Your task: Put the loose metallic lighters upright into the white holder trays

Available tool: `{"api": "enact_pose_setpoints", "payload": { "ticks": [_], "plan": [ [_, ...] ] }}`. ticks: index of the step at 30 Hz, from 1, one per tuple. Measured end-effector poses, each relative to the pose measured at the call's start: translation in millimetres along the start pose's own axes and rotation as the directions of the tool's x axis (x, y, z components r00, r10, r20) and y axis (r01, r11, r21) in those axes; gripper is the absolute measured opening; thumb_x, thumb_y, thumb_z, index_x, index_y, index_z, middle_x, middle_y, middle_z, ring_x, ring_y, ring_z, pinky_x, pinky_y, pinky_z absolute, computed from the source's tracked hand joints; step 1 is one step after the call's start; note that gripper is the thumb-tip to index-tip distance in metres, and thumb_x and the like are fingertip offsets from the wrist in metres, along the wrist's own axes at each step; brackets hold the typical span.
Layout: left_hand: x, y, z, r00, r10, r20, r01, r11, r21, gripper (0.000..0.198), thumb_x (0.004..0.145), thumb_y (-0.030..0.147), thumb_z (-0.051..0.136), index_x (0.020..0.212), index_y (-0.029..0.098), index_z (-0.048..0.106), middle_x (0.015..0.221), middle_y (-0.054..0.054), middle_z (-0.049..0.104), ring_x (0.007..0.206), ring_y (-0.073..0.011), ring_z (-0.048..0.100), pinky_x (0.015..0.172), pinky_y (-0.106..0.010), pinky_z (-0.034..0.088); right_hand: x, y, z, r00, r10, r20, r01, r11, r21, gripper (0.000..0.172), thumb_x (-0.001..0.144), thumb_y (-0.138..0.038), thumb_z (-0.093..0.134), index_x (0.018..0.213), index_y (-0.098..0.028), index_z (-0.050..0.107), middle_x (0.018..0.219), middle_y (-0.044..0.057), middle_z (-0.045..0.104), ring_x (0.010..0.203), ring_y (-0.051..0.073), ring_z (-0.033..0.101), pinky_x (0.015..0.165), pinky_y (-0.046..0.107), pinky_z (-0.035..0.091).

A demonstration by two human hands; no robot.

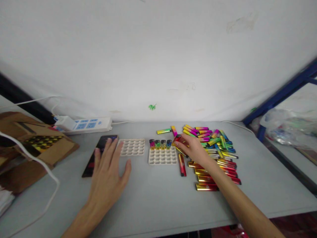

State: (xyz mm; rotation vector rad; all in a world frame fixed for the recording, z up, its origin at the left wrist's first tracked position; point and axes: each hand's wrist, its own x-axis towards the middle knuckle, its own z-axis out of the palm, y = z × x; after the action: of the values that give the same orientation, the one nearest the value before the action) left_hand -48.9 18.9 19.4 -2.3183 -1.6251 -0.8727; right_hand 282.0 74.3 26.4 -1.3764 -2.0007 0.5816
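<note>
My right hand (190, 147) pinches a red and gold lighter (177, 138) by its dark top, just right of a white tray with round pockets (162, 158). Several lighters (160, 144) stand upright along that tray's back row. To the left lies a second white tray (132, 147) with bare pockets. My left hand (107, 168) has its fingers spread and holds nothing; it hovers over or rests on a dark phone (92, 162), I cannot tell which. A loose pile of colourful lighters (213, 140) lies beyond my right hand, with red and gold ones (206, 187) nearer me.
A white power strip (90, 125) with a plugged-in adapter lies against the wall. At the left, an open cardboard box (47, 142) holds more lighters, and a white cable (53, 178) curves across the table. A blue metal frame (279, 97) borders the right side.
</note>
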Motion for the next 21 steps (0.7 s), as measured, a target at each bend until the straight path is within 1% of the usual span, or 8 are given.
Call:
{"api": "enact_pose_setpoints", "payload": {
  "ticks": [2, 5, 8, 10, 12, 14, 18, 21],
  "plan": [
    [4.3, 11.1, 13.3, 0.995, 0.094, 0.022, -0.091, 0.992, -0.090, 0.071, 0.101, 0.025, 0.056, 0.165, 0.033, 0.026, 0.162, -0.014, 0.048, 0.156, -0.0385, 0.039, 0.128, -0.071, 0.027, 4.0, -1.4, -1.6, 0.999, -0.039, 0.013, 0.040, 0.997, -0.066, 0.023, 0.103, -0.036, 0.065, 0.086, -0.021, 0.062, 0.082, 0.003, 0.073, 0.071, 0.019, 0.065, 0.066, 0.029, 0.046],
    [18.8, 25.0, 29.1, 0.986, 0.161, 0.036, -0.150, 0.965, -0.215, 0.064, 0.103, 0.024, 0.052, 0.163, 0.033, 0.029, 0.154, -0.013, 0.054, 0.151, -0.0332, 0.047, 0.130, -0.065, 0.030, 8.2, -2.8, -3.2, 0.996, -0.075, 0.040, 0.080, 0.989, -0.127, 0.017, 0.103, -0.032, 0.065, 0.091, -0.020, 0.064, 0.084, 0.004, 0.073, 0.074, 0.020, 0.065, 0.068, 0.029, 0.044],
    [36.8, 33.7, 39.0, 0.985, 0.157, 0.073, -0.127, 0.943, -0.309, 0.067, 0.105, 0.031, 0.050, 0.165, 0.028, 0.021, 0.159, -0.017, 0.047, 0.153, -0.0328, 0.044, 0.128, -0.061, 0.035, 9.3, -1.8, -4.0, 0.992, -0.099, 0.077, 0.109, 0.984, -0.140, 0.015, 0.104, -0.031, 0.064, 0.095, -0.019, 0.065, 0.087, 0.005, 0.073, 0.077, 0.021, 0.065, 0.069, 0.029, 0.043],
    [45.6, 36.2, 43.8, 0.975, 0.194, 0.111, -0.146, 0.929, -0.341, 0.078, 0.104, 0.040, 0.054, 0.168, 0.024, 0.012, 0.165, -0.019, 0.040, 0.156, -0.0354, 0.039, 0.127, -0.061, 0.037, 8.2, -0.2, -3.9, 0.991, -0.107, 0.083, 0.117, 0.986, -0.121, 0.015, 0.105, -0.031, 0.062, 0.095, -0.019, 0.064, 0.088, 0.005, 0.073, 0.078, 0.020, 0.065, 0.070, 0.029, 0.043],
    [49.5, 36.3, 47.5, 0.960, 0.247, 0.130, -0.189, 0.918, -0.349, 0.092, 0.100, 0.045, 0.060, 0.169, 0.023, 0.003, 0.168, -0.021, 0.036, 0.157, -0.0377, 0.037, 0.128, -0.063, 0.033, 5.8, 1.4, -4.0, 0.991, -0.110, 0.079, 0.119, 0.987, -0.113, 0.017, 0.105, -0.032, 0.061, 0.093, -0.020, 0.063, 0.086, 0.003, 0.071, 0.076, 0.020, 0.063, 0.070, 0.029, 0.043],
    [49.3, 34.5, 49.3, 0.953, 0.276, 0.123, -0.221, 0.915, -0.338, 0.101, 0.097, 0.047, 0.064, 0.169, 0.022, -0.002, 0.167, -0.021, 0.038, 0.156, -0.0393, 0.039, 0.129, -0.066, 0.027, 2.3, 1.8, -4.6, 0.992, -0.117, 0.057, 0.123, 0.985, -0.121, 0.021, 0.106, -0.035, 0.059, 0.092, -0.020, 0.062, 0.086, 0.003, 0.070, 0.076, 0.019, 0.062, 0.070, 0.029, 0.043],
    [43.5, 28.7, 47.4, 0.941, 0.325, 0.094, -0.282, 0.908, -0.309, 0.108, 0.092, 0.050, 0.069, 0.170, 0.021, -0.001, 0.166, -0.022, 0.041, 0.152, -0.0411, 0.044, 0.131, -0.068, 0.020, -6.1, -0.9, -7.3, 0.992, -0.124, -0.038, 0.118, 0.983, -0.139, 0.025, 0.107, -0.040, 0.057, 0.092, -0.021, 0.060, 0.089, 0.004, 0.069, 0.078, 0.020, 0.061, 0.071, 0.030, 0.043],
    [39.4, 25.7, 46.7, 0.924, 0.360, 0.127, -0.307, 0.898, -0.317, 0.113, 0.090, 0.053, 0.071, 0.170, 0.020, -0.002, 0.167, -0.020, 0.042, 0.152, -0.0421, 0.044, 0.132, -0.067, 0.020, -11.8, -2.8, -6.4, 0.993, -0.119, 0.011, 0.119, 0.982, -0.146, 0.024, 0.107, -0.039, 0.058, 0.091, -0.021, 0.060, 0.087, 0.004, 0.068, 0.078, 0.020, 0.062, 0.071, 0.030, 0.043]
  ]
}}
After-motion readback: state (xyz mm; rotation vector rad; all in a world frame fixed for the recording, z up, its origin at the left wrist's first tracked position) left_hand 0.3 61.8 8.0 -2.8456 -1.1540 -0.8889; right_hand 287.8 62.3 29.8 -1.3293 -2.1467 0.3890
